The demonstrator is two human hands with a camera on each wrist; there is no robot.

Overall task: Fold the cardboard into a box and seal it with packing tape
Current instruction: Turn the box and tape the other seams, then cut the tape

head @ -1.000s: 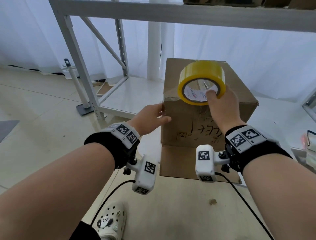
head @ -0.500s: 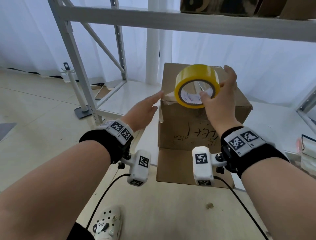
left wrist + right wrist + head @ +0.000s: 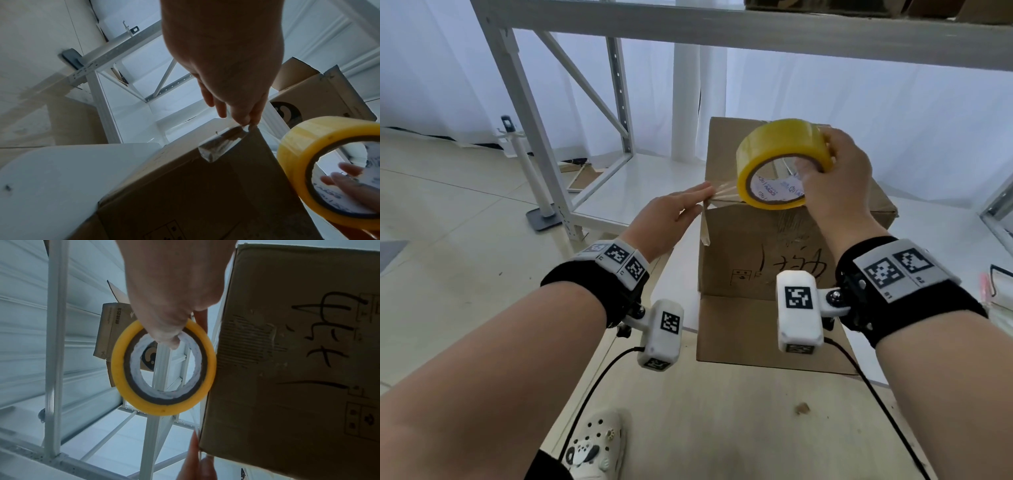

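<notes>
- Our right hand (image 3: 839,192) holds the yellow tape roll (image 3: 780,161): the thumb hooks inside the core and the other fingers (image 3: 341,178) wrap its outer band, so the grip is closed round it.
- The roll hangs at the top front edge of the cardboard box (image 3: 763,253), just beside our right fingers, its open core facing us.
- Our left hand (image 3: 671,219) lies nearly flat, fingers (image 3: 244,116) straight and close together, their tips on the loose tape end (image 3: 218,146) at the box's upper left corner.
- From those fingertips a short clear strip (image 3: 722,193) runs to the roll; a further piece folds down over the corner below them.
- The box stands upright on the counter (image 3: 722,428), beyond both sets of fingers, one bottom flap (image 3: 750,332) splayed toward us and black handwriting on its front.
- Behind the fingers rises a white metal rack (image 3: 571,113).
</notes>
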